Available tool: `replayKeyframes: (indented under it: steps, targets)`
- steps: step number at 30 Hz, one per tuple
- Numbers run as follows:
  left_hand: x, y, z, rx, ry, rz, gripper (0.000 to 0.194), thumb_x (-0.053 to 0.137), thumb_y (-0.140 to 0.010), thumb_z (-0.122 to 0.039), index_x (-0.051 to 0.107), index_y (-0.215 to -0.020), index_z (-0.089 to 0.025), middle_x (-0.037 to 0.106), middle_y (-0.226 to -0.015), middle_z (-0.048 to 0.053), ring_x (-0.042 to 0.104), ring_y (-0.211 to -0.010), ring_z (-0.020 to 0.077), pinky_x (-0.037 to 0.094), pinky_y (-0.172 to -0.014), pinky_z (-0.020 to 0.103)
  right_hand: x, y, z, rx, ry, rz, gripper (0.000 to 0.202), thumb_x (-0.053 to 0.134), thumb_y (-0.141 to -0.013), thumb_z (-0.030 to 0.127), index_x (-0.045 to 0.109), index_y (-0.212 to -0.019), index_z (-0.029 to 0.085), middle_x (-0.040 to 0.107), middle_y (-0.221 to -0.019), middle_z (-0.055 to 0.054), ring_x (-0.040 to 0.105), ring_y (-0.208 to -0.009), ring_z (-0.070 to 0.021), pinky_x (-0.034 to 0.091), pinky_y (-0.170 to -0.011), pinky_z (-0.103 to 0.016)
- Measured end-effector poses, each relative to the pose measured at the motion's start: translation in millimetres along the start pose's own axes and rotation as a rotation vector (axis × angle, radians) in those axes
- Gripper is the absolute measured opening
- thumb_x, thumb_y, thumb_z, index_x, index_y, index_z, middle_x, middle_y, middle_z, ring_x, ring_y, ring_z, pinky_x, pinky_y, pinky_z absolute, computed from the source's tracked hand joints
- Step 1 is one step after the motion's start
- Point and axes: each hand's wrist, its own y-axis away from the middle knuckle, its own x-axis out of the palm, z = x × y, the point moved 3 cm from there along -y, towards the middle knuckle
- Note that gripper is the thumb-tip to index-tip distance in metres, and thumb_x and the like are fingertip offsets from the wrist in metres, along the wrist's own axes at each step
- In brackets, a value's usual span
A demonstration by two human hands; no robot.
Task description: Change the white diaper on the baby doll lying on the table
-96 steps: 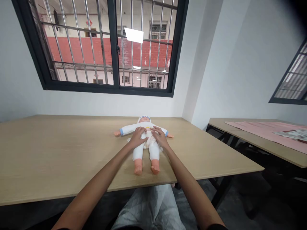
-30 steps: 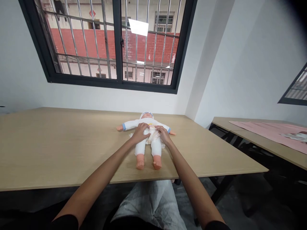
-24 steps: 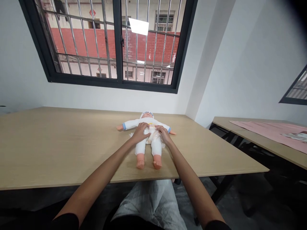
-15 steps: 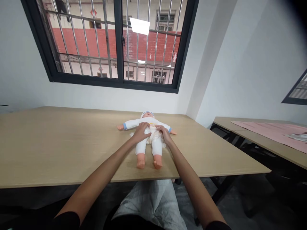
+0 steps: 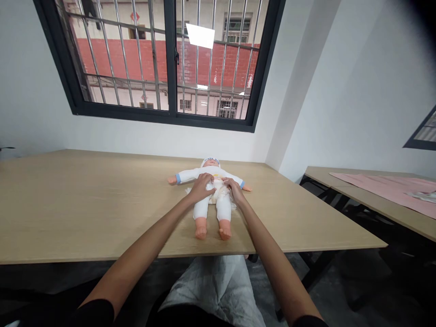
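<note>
A baby doll (image 5: 224, 209) in white clothes with blue cuffs and a patterned cap lies on its back on the wooden table (image 5: 102, 204), its feet toward me and its arms spread. Around its hips is a white diaper (image 5: 217, 193), with thin edges showing at both sides. My left hand (image 5: 202, 187) rests at the left side of the doll's waist, fingers curled at the diaper's upper edge. On the right side of the waist, my right hand (image 5: 234, 188) has its fingertips pressed together at the diaper. The small folds under the fingers are hard to make out.
A barred window (image 5: 170, 116) is in the wall behind the table. To the right, past a gap, stands a second table (image 5: 318, 175) with a pink cloth (image 5: 374, 184) on it. The near table edge runs just beyond my lap.
The view has shifted very slightly. Both hands stay at the doll's waist, with no other clear movement.
</note>
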Motion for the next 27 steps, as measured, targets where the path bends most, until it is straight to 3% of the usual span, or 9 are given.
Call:
replayKeyframes:
  steps: [18, 27]
  targets:
    - [5.3, -2, 11, -0.008, 0.1, -0.023, 0.008, 0.065, -0.07, -0.021, 0.06, -0.075, -0.02, 0.051, -0.102, 0.004, 0.043, -0.104, 0.0215, 0.038, -0.095, 0.038, 2, 5, 7, 0.005, 0.07, -0.007, 0.015, 0.051, -0.068, 0.031, 0.06, -0.072, 0.019, 0.061, -0.1, -0.004, 0.053, -0.095, -0.0206, 0.037, -0.086, -0.032]
    - [2.7, -3, 6, -0.052, -0.015, 0.041, 0.011, 0.063, -0.072, -0.026, 0.054, -0.075, -0.02, 0.048, -0.098, 0.004, 0.042, -0.1, 0.023, 0.038, -0.092, 0.041, 4, 7, 13, 0.047, 0.095, -0.003, 0.018, 0.05, -0.069, 0.028, 0.061, -0.077, 0.016, 0.062, -0.104, -0.007, 0.052, -0.093, -0.0197, 0.038, -0.08, -0.028]
